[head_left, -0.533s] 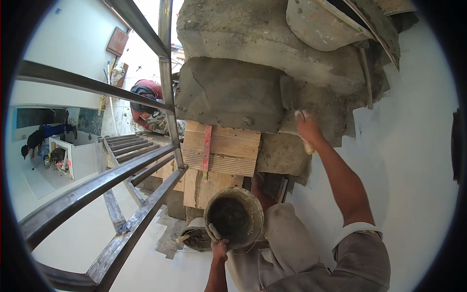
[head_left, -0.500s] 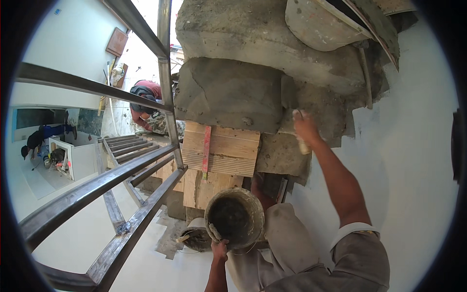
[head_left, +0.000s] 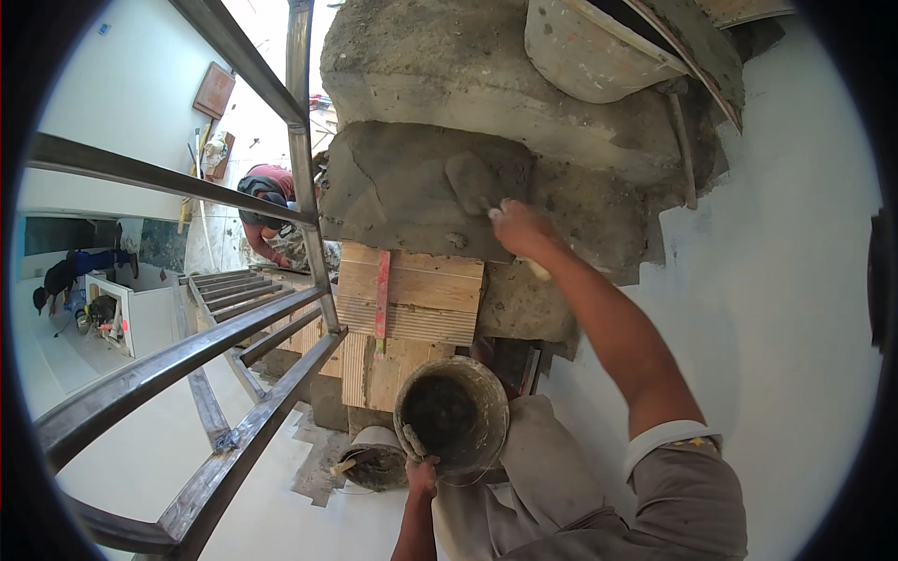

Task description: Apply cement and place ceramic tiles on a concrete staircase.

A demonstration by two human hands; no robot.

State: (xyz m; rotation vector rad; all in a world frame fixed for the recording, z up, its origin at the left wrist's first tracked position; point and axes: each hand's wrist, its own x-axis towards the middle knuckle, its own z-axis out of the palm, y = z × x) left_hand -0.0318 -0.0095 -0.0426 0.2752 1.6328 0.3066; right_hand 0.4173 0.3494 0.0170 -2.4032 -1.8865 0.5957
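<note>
Pale-handled grey trowel with a rounded, mortar-coated blade (head_left: 472, 185): held in the right hand (head_left: 517, 227), fingers curled tight round the handle, butt end protruding behind the palm. Blade at the right part of the bed below; firmness of contact: cannot tell. Left hand (head_left: 423, 475): closed on the near rim of a round, mortar-caked bucket (head_left: 491, 411), some fingers hidden. Dark grey wet mix (head_left: 440, 411) inside.

Under the blade: damp dark grey mortar bed (head_left: 421, 164), on the left and middle of a concrete step, reaching its front edge. Mostly flattened; thin crease toward the left end, small lump near the front edge.

Progress, by judgement: partway. Done: most of this step coated; lower step faced with beige wood-look tiles (head_left: 440, 276), ribbed along the front edge, with a slim red spirit level (head_left: 383, 294) laid from back edge to front. Left: evening of the lump and crease; no tile on the bed; right end of the step rough, bare concrete (head_left: 594, 210); right end of the lower step likewise untiled.

Farther out: spattered off-white basin (head_left: 599, 61) on the upper step; bare steel frame (head_left: 304, 168) at left, with a bending co-worker (head_left: 267, 187) beyond.
</note>
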